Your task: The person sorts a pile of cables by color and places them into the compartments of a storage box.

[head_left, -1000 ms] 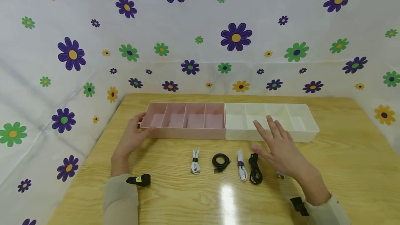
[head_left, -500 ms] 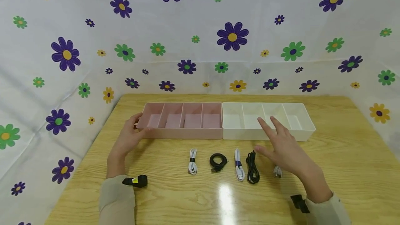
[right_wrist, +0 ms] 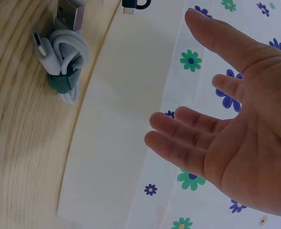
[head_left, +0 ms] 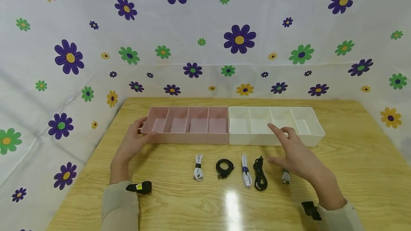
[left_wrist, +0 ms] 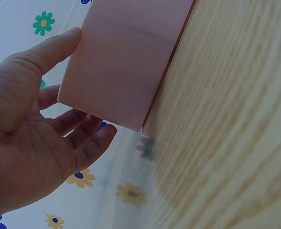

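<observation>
Pink tray (head_left: 186, 138) and white tray (head_left: 252, 139), four compartments each, are set end to end on the surface (head_left: 179, 206), open tops up; pink's left end is held.

I have a wide lane of table (head_left: 167, 174) between the left hand (head_left: 131, 143) and the nearest white cable (head_left: 198, 174). The pink box (head_left: 186, 138) and white box (head_left: 253, 139), end to end, bar the back; the blue-banded cable (head_left: 247, 178) and long black cable (head_left: 258, 167) leave me only a sliver.
</observation>
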Demonstrator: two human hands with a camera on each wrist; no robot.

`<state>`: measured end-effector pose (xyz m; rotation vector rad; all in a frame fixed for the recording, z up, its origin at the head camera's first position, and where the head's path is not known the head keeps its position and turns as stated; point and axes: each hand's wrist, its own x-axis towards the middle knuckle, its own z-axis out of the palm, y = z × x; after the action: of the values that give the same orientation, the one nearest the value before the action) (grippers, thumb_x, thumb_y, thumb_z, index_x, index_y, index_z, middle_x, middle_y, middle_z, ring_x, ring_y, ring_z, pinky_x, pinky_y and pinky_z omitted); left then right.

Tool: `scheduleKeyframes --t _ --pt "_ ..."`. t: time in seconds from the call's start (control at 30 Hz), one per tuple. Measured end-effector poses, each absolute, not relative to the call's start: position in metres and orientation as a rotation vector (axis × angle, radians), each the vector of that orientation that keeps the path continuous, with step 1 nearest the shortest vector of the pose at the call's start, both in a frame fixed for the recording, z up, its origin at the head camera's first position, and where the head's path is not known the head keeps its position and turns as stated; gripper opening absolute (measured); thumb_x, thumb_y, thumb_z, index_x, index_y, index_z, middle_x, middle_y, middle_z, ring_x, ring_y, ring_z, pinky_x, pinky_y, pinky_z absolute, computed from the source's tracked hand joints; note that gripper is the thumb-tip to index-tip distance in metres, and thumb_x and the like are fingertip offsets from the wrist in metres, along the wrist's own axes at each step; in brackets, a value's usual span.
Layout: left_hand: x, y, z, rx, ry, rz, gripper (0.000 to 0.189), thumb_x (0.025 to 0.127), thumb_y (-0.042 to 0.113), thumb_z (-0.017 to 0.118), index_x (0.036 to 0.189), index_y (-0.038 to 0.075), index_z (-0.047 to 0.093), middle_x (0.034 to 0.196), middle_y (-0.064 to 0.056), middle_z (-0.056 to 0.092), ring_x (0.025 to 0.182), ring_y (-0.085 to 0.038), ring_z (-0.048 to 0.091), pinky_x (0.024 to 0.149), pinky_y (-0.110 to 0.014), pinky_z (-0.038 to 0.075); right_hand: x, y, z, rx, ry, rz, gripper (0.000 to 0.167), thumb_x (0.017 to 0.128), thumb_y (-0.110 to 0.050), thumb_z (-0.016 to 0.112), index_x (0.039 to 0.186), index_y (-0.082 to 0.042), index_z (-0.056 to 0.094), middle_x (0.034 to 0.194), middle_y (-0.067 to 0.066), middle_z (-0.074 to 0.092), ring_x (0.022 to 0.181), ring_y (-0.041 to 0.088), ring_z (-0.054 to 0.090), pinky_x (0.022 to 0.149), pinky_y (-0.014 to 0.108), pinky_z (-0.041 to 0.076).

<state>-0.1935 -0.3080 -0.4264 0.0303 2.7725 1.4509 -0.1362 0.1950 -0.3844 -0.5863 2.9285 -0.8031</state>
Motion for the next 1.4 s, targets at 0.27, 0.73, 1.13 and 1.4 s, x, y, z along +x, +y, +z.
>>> scheduleKeyframes --t 0.27,0.73,1.13,1.4 --pt "-0.193 -0.308 -0.428 0.036 2.772 1.463 0.08 0.096 0.032 0.066 0.156 0.004 0.021 0.148 -0.024 0.036 0.127 -0.04 0.042 0.101 -0.05 0.042 -0.134 0.202 -0.381 -0.452 2.79 -0.822 0.082 0.087 -0.026 0.076 0.151 -0.011 0.028 0.132 0.033 0.04 0.086 0.029 0.063 0.071 0.045 0.054" --pt "-0.193 -0.308 -0.428 0.038 2.774 1.46 0.079 0.096 0.032 0.066 0.156 0.003 0.022 0.148 -0.024 0.035 0.128 -0.041 0.042 0.101 -0.051 0.043 -0.134 0.209 -0.388 -0.429 2.586 -0.785 0.062 0.084 -0.023 0.08 0.127 -0.003 0.041 0.069 0.002 0.045 0.057 0.016 0.041 0.052 0.031 0.036" --pt "-0.193 -0.308 -0.426 0.025 2.817 1.403 0.08 0.097 0.034 0.065 0.157 0.004 0.021 0.15 -0.025 0.034 0.129 -0.043 0.04 0.105 -0.056 0.039 -0.145 0.227 -0.398 -0.418 2.317 -0.989 0.047 0.087 -0.022 0.078 0.116 -0.006 0.045 0.071 0.008 0.062 0.048 0.018 0.053 0.043 0.036 0.049" --pt "-0.191 -0.306 -0.427 0.029 2.828 1.37 0.083 0.095 0.04 0.065 0.157 0.005 0.022 0.15 -0.025 0.034 0.13 -0.043 0.041 0.104 -0.056 0.041 -0.144 0.238 -0.403 -0.377 2.262 -0.989 0.04 0.089 -0.025 0.076 0.114 -0.008 0.05 0.072 0.01 0.061 0.05 0.019 0.055 0.042 0.038 0.05"
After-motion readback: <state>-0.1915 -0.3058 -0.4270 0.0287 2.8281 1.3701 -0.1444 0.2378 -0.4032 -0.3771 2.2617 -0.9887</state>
